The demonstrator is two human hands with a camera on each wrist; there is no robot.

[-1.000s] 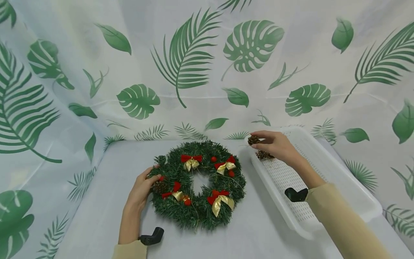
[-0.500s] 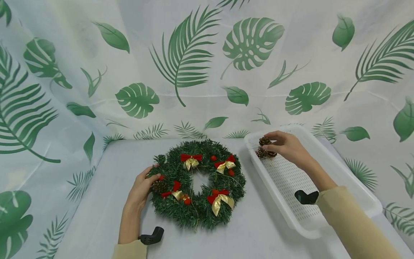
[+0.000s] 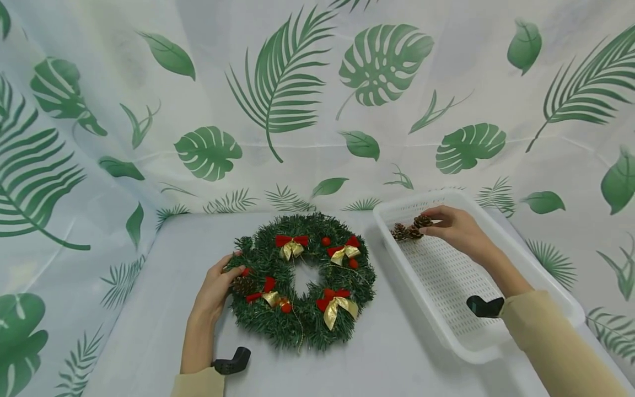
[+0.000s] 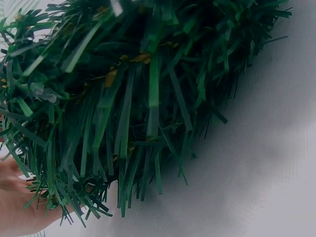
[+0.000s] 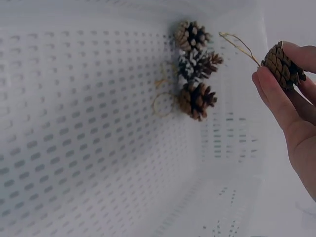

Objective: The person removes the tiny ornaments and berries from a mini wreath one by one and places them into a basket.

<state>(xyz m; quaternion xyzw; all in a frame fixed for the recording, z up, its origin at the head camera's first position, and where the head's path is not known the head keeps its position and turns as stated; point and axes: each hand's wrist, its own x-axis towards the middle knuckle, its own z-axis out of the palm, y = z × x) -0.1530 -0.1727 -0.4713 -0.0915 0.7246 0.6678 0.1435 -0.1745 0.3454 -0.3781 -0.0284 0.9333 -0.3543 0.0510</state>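
A green tinsel wreath (image 3: 307,325) with red-and-gold bows, red berries and a pine cone lies flat on the table in the head view. My left hand (image 3: 213,289) grips its left side, thumb on top beside that pine cone (image 3: 243,285). The left wrist view shows mostly green strands (image 4: 138,108), with part of the hand at lower left. Over the far end of the white basket (image 3: 416,292), my right hand (image 3: 461,234) pinches a pine cone (image 5: 282,67) with a gold string loop (image 5: 240,45). Several loose pine cones (image 5: 197,101) lie at the basket's end below it.
The basket has perforated walls and stands right of the wreath on a white-covered table (image 3: 392,353). A leaf-printed curtain (image 3: 297,182) closes off the back and sides. Each wrist wears a small black camera (image 3: 233,361).
My right hand, with the pine cone, has moved right from the basket's left rim to over its inside. The left hand and the wreath stay in place.
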